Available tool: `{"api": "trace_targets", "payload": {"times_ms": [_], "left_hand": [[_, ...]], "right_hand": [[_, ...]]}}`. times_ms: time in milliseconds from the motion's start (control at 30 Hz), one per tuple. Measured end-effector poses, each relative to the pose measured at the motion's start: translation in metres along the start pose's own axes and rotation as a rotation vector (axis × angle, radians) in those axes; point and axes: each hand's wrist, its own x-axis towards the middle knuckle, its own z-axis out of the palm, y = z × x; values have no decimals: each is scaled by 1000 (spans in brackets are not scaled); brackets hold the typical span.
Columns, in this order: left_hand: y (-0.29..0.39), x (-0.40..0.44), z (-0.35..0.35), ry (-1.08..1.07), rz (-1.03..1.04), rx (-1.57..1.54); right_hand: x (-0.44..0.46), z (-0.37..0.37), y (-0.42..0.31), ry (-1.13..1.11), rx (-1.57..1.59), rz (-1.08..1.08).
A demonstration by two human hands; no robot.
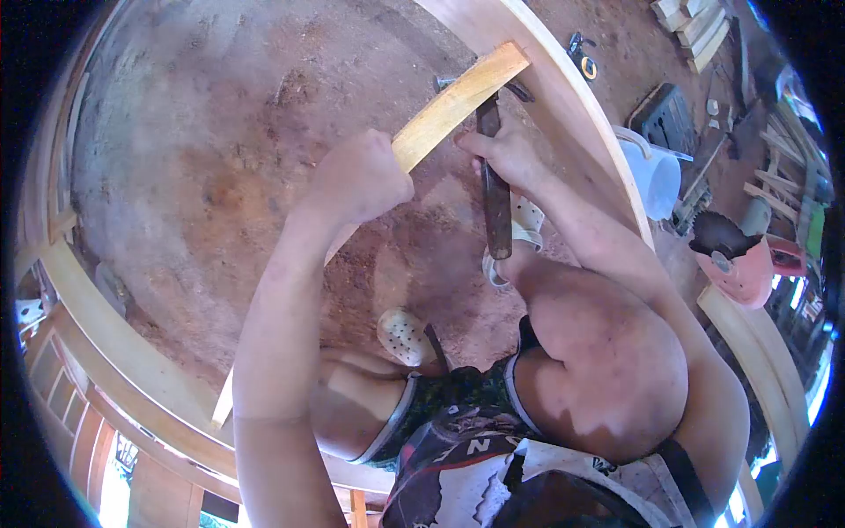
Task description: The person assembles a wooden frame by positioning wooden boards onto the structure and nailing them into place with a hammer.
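My left hand (361, 180) is closed in a fist around a long, narrow wooden strip (462, 101). The strip slants from the upper right, under my left forearm, down to the lower left. In my right hand (510, 154) is a hammer (497, 216), held by its dark handle near the head. The hammer's metal head lies partly hidden behind the strip's upper part, with an end showing on either side. The strip's far end overlaps the inner side of a wide curved board (572, 106).
Curved wooden framing (114, 343) borders the dirt floor (211, 176) on the left. Beyond the right board are a tape measure (583, 60), a black case (662, 119), a whitish bucket (656, 176) and a pinkish-red object (739, 268). Wood offcuts (700, 35) lie top right.
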Motion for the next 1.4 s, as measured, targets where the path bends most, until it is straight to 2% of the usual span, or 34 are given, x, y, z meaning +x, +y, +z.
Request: {"api": "trace_targets", "payload": {"times_ms": [67, 100, 167, 200, 267, 400, 467, 500, 567, 600, 667, 700, 767, 833, 900, 967, 1067, 1100, 1167, 1200, 1267, 1400], "left_hand": [[9, -9, -8, 43, -70, -88], [11, -11, -10, 42, -71, -94], [11, -14, -10, 100, 80, 27], [8, -11, -6, 99, 77, 21], [3, -5, -2, 69, -65, -76], [8, -13, -8, 86, -58, -147], [7, -17, -9, 263, -156, -242], [-5, -13, -8, 262, -155, -239], [-46, 2, -4, 411, -76, -368], [-56, 1, -1, 411, -71, -367], [-70, -1, 5, 406, -199, -1436], [-63, -3, 3, 406, -195, -1434], [-36, -8, 5, 393, -142, -1695], [7, -19, 4, 374, -94, -1688], [43, -26, 17, 347, -57, -1679], [67, -28, 39, 314, 88, -1630], [95, -41, 42, 182, -18, -1691], [99, -42, 45, 179, -14, -1690], [103, -41, 52, 316, -50, -1634], [101, -41, 53, 313, -47, -1629], [94, -41, 54, 289, 33, -1417], [93, -39, 53, 271, 52, -1457]], "right_hand": [[14, 4, 22, -46, 207, -35], [14, 4, 26, -47, 201, -31], [14, 5, 32, 41, 103, -106], [15, 6, 38, 38, 98, -102], [18, 7, 42, -46, 159, -34], [-1, 14, 39, -42, 198, 44], [-19, 16, 42, -65, 469, 94], [-26, 17, 48, -65, 473, 93], [-40, 12, 63, -51, 587, -85], [-50, 6, 59, -47, 588, -88], [-66, -8, 51, -192, 788, 4], [-70, -16, 53, -191, 789, 1], [-76, -32, 54, -504, 921, -41], [-85, -38, 37, -559, 957, -37], [-92, -37, 21, -501, 932, -91], [-92, -35, 18, -493, 940, -124], [-92, -28, 7, -389, 891, -80], [-89, -25, 9, -366, 830, -56], [-85, -20, 14, -341, 773, -36], [-85, -18, 16, -328, 747, -40], [-83, -15, 20, -308, 726, -47], [-82, -16, 21, -285, 651, -101]]}}
